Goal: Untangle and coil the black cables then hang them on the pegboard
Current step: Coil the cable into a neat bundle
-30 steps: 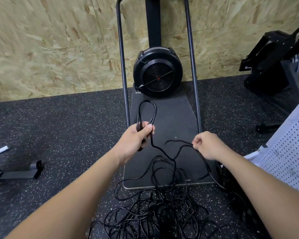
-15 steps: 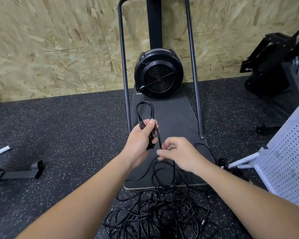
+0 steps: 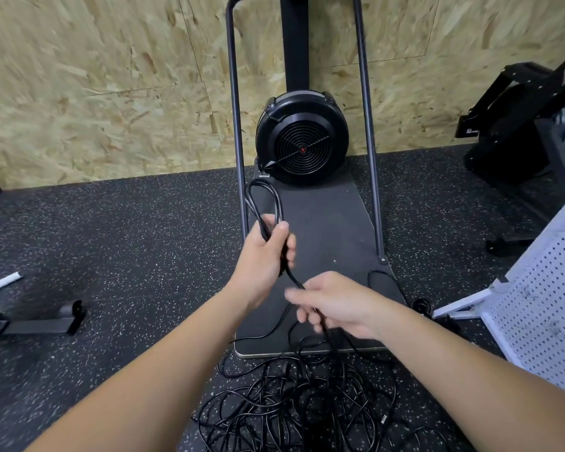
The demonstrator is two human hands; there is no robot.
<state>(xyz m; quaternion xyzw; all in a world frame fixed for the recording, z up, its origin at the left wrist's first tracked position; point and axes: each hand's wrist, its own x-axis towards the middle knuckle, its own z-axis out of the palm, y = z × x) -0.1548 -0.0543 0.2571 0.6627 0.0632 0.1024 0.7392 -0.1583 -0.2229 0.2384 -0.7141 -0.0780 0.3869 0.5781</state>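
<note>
Left hand (image 3: 263, 256) grips the coil (image 3: 263, 203) at twelve o'clock; right hand (image 3: 335, 305) pinches limp, snag-prone cable (image 3: 294, 280), best fed near the coil.

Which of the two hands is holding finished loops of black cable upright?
The left hand: its grip closes round a coiled loop standing above the fist. The right hand only feeds a single strand up from the tangled pile.

The fan housing (image 3: 302, 138) is standing at the far end of the platform (image 3: 327, 230), against the wall (image 3: 111, 76). The tangled cables (image 3: 294, 399) are lying on the floor (image 3: 128, 239) before the platform's near edge. The pegboard (image 3: 542, 305) is leaning at the right.
</note>
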